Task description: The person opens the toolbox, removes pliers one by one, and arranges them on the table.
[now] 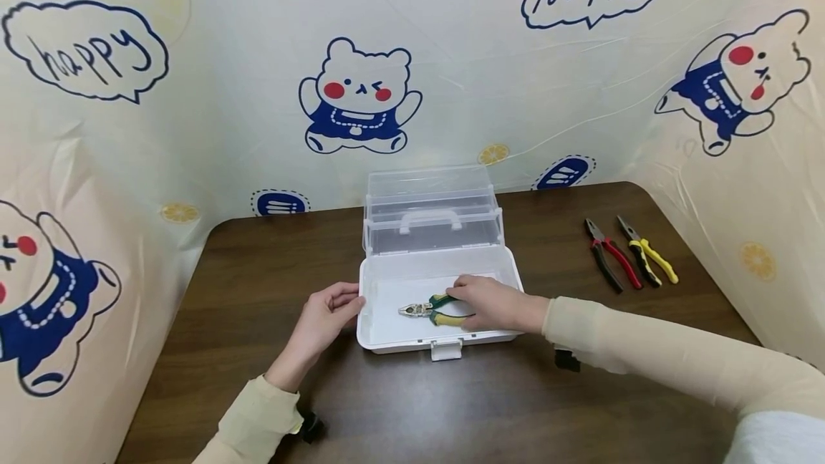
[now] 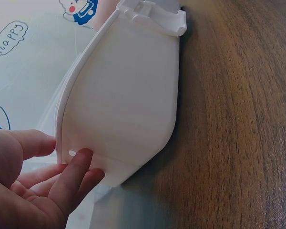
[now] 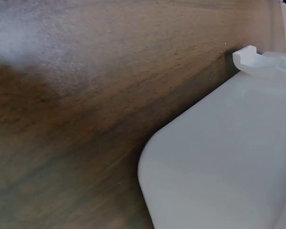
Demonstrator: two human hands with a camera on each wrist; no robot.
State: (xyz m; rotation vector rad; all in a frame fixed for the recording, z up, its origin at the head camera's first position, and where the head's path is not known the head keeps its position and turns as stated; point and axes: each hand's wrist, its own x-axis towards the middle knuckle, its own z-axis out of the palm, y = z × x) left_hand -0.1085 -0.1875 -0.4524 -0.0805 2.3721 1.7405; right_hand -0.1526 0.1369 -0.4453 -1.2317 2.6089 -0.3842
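Note:
A white plastic toolbox (image 1: 393, 346) stands on the table with its transparent lid (image 1: 432, 199) raised at the back. My left hand (image 1: 326, 317) pinches the box's left rim, thumb at the edge and fingers against the outer wall (image 2: 119, 90). Inside the box, combination pliers (image 1: 425, 309) with green and yellow handles lie low over the floor, jaws pointing left. My right hand (image 1: 493, 303) reaches over the front right side and grips their handle ends. In the right wrist view only the box's outer wall (image 3: 219, 152) and latch (image 3: 262, 64) show; the hand is out of sight there.
To the right on the brown wooden table (image 1: 258, 263) lie red-and-black pliers (image 1: 609, 253) and yellow-and-black long-nose pliers (image 1: 647, 253), side by side. A front latch (image 1: 446, 349) hangs down from the box. A printed cloth (image 1: 451, 92) surrounds the table at the back and sides.

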